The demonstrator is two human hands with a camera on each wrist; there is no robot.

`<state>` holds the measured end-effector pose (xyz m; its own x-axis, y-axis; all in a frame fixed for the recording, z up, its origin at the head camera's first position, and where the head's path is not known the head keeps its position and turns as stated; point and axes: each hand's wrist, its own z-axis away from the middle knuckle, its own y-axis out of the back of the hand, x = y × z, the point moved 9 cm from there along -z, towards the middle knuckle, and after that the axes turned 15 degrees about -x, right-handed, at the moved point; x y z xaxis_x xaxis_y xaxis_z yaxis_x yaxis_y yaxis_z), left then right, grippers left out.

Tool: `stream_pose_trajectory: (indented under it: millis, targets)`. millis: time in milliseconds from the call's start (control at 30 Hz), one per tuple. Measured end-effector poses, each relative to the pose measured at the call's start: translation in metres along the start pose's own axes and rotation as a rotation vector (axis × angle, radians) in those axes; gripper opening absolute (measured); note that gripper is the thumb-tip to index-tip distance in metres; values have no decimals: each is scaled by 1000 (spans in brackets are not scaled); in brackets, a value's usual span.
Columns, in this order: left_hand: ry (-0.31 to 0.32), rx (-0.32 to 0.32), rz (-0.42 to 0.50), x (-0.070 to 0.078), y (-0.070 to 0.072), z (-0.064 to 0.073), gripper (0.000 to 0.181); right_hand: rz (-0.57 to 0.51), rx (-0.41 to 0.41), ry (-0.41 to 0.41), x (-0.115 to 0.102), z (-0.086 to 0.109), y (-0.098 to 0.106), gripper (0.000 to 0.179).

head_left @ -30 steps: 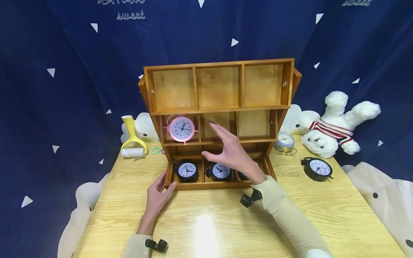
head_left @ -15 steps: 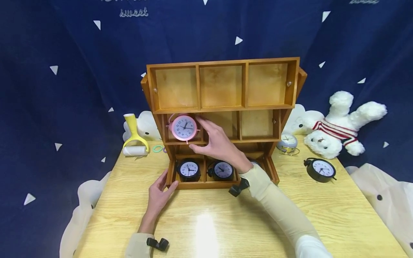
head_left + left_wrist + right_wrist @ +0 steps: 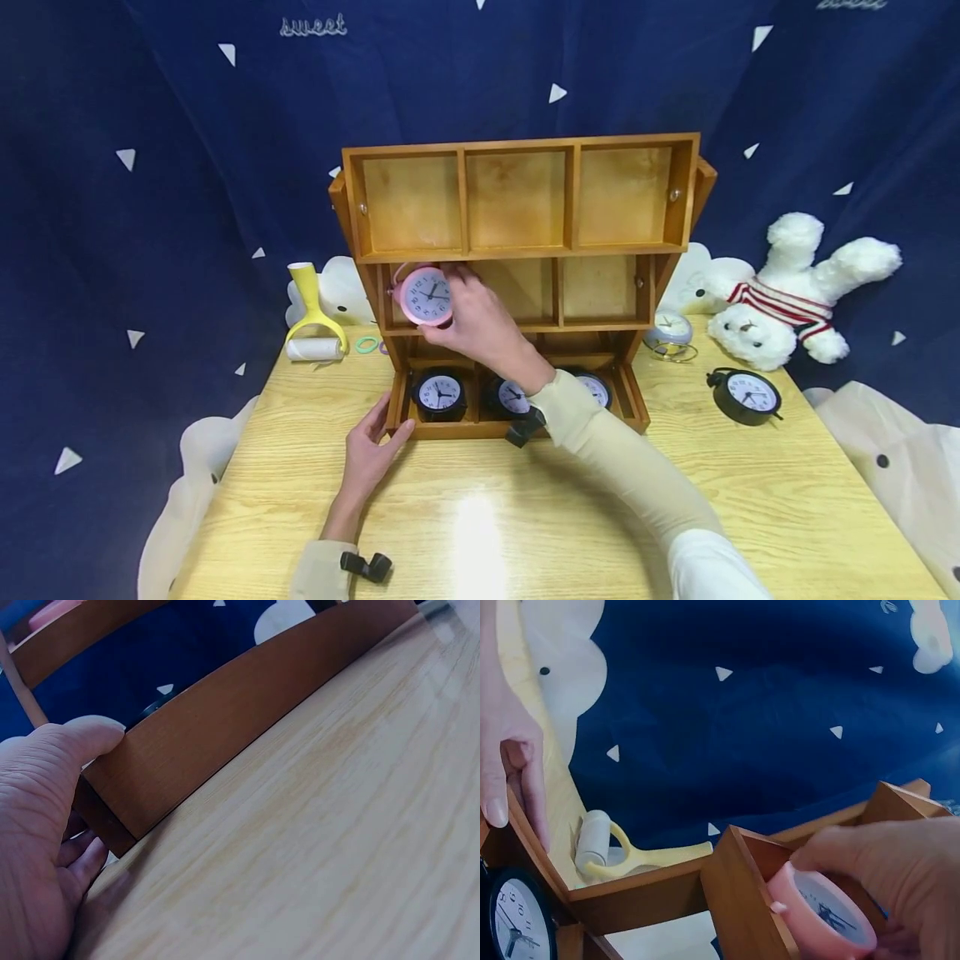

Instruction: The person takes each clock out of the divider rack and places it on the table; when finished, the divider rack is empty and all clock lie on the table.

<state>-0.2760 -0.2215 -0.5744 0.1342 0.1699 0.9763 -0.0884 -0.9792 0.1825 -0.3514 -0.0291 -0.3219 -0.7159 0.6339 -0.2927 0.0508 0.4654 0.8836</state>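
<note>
The three-tier brown wooden shelf [image 3: 517, 204] should stand steady, so it is useful that the left hand [image 3: 367, 450] clasps its lower left front corner, while the right hand [image 3: 483, 321] is clamped on the right part of the round pink alarm clock [image 3: 424, 297], inside the left compartment of the middle tier. In my judgement, this grip should be firm but gentle, and any movement straight and slow, so that the small pale knob [image 3: 779, 907] on the clock's side does not catch on the wood.
</note>
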Motion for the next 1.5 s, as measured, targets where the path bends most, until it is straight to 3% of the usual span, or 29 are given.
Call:
stream_pose_trajectory:
  millis: [233,567,767,967,1300,1500]
  targets:
    - [-2,-5,1,0,-3,-1,70,150,10,-77,-3,-6,-5,99]
    - [7,-5,-16,2,-3,0,71,190,139,-10,-5,-4,-3,89]
    - [23,-7,-22,0,-4,1,72,135,173,-13,-4,2,0,90]
    - [19,8,-10,-1,-3,2,70,83,214,-12,-6,14,7,79]
    - [2,28,-4,2,-3,1,66,-213,209,29,-6,33,16,81]
    - [0,35,-30,3,-1,1,67,-268,212,-5,-2,51,21,84]
